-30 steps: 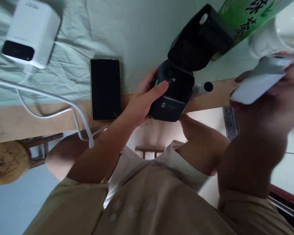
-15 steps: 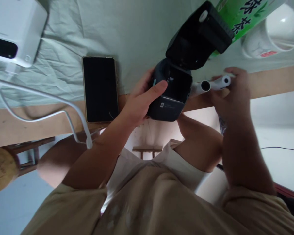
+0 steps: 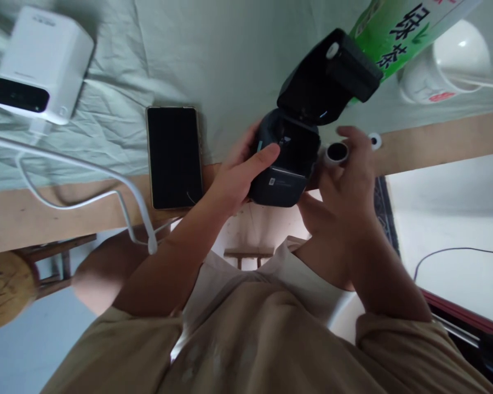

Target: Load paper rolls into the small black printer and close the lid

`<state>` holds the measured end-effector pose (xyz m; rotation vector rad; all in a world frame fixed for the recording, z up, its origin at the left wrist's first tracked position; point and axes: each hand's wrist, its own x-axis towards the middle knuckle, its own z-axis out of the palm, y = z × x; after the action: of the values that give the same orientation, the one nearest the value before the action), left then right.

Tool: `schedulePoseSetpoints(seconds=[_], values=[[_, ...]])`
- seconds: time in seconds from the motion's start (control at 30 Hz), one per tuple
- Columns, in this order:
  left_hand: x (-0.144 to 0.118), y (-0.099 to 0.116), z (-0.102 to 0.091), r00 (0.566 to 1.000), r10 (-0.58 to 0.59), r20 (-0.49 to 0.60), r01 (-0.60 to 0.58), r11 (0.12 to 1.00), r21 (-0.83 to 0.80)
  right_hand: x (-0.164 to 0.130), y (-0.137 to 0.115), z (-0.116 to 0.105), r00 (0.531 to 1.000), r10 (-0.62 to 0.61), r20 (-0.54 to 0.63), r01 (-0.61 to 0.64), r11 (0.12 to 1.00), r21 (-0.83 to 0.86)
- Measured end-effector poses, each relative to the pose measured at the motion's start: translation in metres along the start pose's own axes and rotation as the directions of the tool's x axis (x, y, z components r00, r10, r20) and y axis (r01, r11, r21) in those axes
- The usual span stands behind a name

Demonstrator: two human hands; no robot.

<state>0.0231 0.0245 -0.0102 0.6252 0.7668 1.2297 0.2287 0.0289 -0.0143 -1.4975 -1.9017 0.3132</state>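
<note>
My left hand [image 3: 240, 175] is wrapped round the left side of a black label printer [image 3: 285, 189], thumb across its front edge. Its hinged lid [image 3: 318, 82] stands swung open at the top, with a roller along the lid's edge. Just right of the printer, my right hand [image 3: 351, 183] has its fingers closed round a white cylinder [image 3: 337, 152] with a dark round end. A second white cylinder [image 3: 375, 141] shows its small end behind those fingers; the rest of it is hidden.
A phone [image 3: 175, 158] lies left of the printer. Farther left stand a white box with a black panel [image 3: 45, 65] and a white cable [image 3: 107, 171]. A green tea bottle [image 3: 390, 41] and a white mug [image 3: 419, 79] are at the upper right. The wooden table edge [image 3: 443, 134] runs below the cloth.
My right hand has moved left, from the farther white cylinder to the one beside the printer. My left hand keeps its hold on the printer. The whole view has shifted slightly.
</note>
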Motion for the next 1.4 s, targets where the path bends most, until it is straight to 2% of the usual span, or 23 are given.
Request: schedulePoseSetpoints(seconds=[0.07,0.13,0.2,0.23,0.27,0.37,0.47,0.57,0.63,0.7,0.83,0.9,1.1,1.23,1.4], values=[[0.0,0.0,0.001,1.0,0.009,-0.015,-0.01,1.0,-0.023,-0.004,0.004,-0.003,0.992,0.118,-0.042,-0.101,0.955,0.28],[0.0,0.002,0.003,1.0,0.002,-0.025,-0.003,0.999,-0.044,-0.005,0.009,-0.008,0.958,0.283,0.037,-0.255,0.793,0.553],[-0.001,0.003,0.004,1.0,-0.008,-0.015,0.007,0.998,-0.062,-0.005,0.01,-0.013,0.904,0.369,0.215,-0.409,0.606,0.682],[-0.001,0.003,0.004,1.0,-0.006,-0.005,0.006,0.998,-0.066,-0.005,0.008,-0.015,0.883,0.381,0.273,-0.455,0.556,0.696],[-0.001,0.003,0.004,1.0,0.002,0.002,-0.001,0.998,-0.064,-0.005,0.005,-0.016,0.878,0.382,0.288,-0.467,0.55,0.692],[-0.001,0.001,0.003,1.0,0.026,0.002,-0.026,0.999,-0.038,-0.007,-0.013,-0.016,0.93,0.341,0.138,-0.347,0.692,0.633],[0.0,-0.001,0.002,1.0,0.026,0.001,-0.026,0.999,-0.034,-0.006,-0.032,-0.015,0.973,0.23,-0.004,-0.191,0.821,0.538],[0.0,-0.001,0.002,0.999,0.038,0.005,-0.038,0.999,-0.037,0.001,-0.043,-0.015,0.999,0.028,-0.028,-0.016,0.927,0.376],[0.0,0.0,0.003,0.999,0.047,0.012,-0.047,0.998,-0.043,0.008,-0.047,-0.015,0.992,-0.127,0.015,0.12,0.966,0.228],[-0.001,0.0,0.004,0.999,0.044,0.029,-0.042,0.997,-0.057,0.015,-0.051,-0.013,0.976,-0.205,0.072,0.201,0.978,0.062],[-0.002,0.001,0.004,0.998,0.049,0.027,-0.047,0.997,-0.057,0.02,-0.056,-0.008,0.977,-0.169,0.133,0.189,0.969,-0.158],[-0.001,0.0,0.003,0.999,0.037,0.017,-0.037,0.998,-0.041,0.019,-0.055,-0.004,0.979,-0.165,0.12,0.184,0.968,-0.173],[0.002,-0.001,0.002,0.999,0.051,0.018,-0.05,0.998,-0.046,0.018,-0.043,0.001,0.958,-0.273,0.088,0.282,0.952,-0.122],[0.0,0.0,0.004,0.999,0.04,0.02,-0.039,0.998,-0.054,0.02,-0.046,-0.001,0.954,-0.277,0.116,0.291,0.949,-0.122],[-0.001,0.002,0.007,1.0,0.005,-0.011,-0.005,0.999,-0.041,0.016,-0.049,-0.004,0.967,-0.249,0.054,0.254,0.957,-0.142]])
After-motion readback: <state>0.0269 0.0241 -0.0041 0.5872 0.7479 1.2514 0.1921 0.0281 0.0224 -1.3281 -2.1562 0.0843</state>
